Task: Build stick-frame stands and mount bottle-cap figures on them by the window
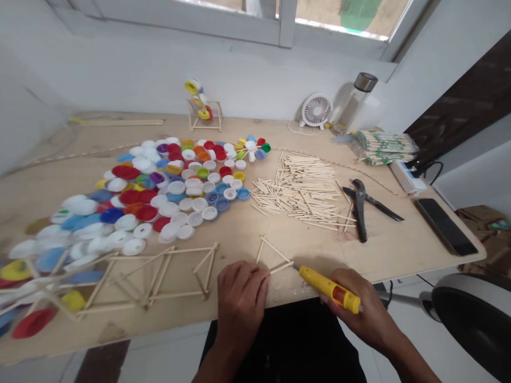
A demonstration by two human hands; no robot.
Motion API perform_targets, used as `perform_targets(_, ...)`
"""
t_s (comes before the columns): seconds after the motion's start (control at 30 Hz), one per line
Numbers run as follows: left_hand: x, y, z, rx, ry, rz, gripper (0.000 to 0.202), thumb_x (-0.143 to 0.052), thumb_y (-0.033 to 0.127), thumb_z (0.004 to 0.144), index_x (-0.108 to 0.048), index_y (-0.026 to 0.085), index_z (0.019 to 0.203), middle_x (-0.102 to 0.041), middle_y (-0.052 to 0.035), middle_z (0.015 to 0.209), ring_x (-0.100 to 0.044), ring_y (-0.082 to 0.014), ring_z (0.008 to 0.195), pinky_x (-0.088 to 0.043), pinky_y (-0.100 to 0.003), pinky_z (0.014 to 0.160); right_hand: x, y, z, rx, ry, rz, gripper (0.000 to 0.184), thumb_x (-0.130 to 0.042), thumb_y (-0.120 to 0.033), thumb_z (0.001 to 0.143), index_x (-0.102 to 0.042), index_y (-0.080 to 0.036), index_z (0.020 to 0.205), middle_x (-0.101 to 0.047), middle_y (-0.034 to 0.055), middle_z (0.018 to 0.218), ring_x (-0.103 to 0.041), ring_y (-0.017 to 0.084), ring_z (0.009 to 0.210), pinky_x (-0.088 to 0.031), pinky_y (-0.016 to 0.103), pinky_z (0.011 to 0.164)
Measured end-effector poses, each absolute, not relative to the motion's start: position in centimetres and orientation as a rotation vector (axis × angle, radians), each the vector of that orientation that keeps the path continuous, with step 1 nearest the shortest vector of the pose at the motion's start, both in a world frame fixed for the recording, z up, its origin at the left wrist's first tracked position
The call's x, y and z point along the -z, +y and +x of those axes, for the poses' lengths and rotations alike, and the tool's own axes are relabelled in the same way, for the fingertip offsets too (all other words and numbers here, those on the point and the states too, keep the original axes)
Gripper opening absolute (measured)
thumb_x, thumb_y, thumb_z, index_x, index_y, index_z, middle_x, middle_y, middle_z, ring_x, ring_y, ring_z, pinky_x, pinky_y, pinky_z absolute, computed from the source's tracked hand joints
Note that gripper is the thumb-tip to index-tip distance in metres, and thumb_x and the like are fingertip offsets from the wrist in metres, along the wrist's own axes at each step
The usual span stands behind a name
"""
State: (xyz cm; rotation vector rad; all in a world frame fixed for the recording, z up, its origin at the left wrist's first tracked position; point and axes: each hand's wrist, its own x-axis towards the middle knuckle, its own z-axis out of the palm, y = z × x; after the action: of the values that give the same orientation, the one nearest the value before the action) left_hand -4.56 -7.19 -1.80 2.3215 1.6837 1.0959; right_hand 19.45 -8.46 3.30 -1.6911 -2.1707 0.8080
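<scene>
Near the table's front edge, my left hand (241,292) has its fingers bent and pressed together over the near left corner of a small triangle of wooden sticks (278,249). That corner is hidden under the fingers. In my right hand (361,298) is a yellow hot glue pen (329,289) with a red lit window. Its thin metal tip points left and meets the triangle's right corner, or lies very close to it. Left of my left hand stand open frames of glued sticks (181,294). A loose pile of short sticks (305,186) lies beyond the triangle.
Many coloured bottle caps (175,187) spread across the left side. Black-handled pliers (359,207), a phone (446,226) and a power strip (408,178) lie at right. Along the back stand a cap-and-stick model (205,111), a small fan (316,110) and a glass bottle (353,106).
</scene>
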Motion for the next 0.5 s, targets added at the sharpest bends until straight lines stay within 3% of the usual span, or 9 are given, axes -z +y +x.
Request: perform_targets(0.5,1.8,-7.22,-4.61,-1.12,1.672,2.291,0.01,-0.056,0.013,0.082,-0.064,0.018,0.084,-0.063,-0.0052,0.082,-0.053,-0.0201,0.085,-0.041,-0.038,0.081,-3.23,-8.39,19.45,-0.771,-2.182,-1.709,0.016,-0.055,-0.039,0.084,-0.056,-0.023,0.083,-0.062,0.0015,0.077,-0.056,0.018,0.066,-0.044,0.03,0.059)
